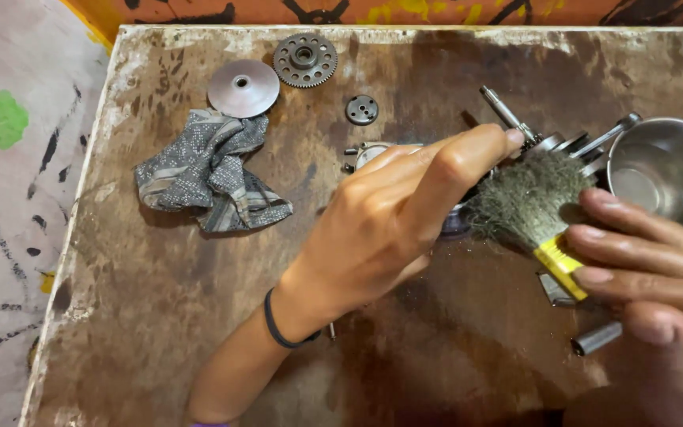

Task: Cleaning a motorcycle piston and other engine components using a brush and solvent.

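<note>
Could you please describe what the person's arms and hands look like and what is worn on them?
Both hands are bare, without gloves. The left hand has a thin black band around the wrist and no sleeve in view. The right hand shows no rings.

left forearm: comes in from about 7 o'clock, angling up toward 2 o'clock, black band round the wrist
left hand [393, 217]: palm down, fingers stretched together, tips pointing to 2 o'clock
right hand [646, 277]: enters from 4 o'clock, fingers lying flat pointing to 9 o'clock, thumb tucked underneath, pinched shut in a grip
</note>
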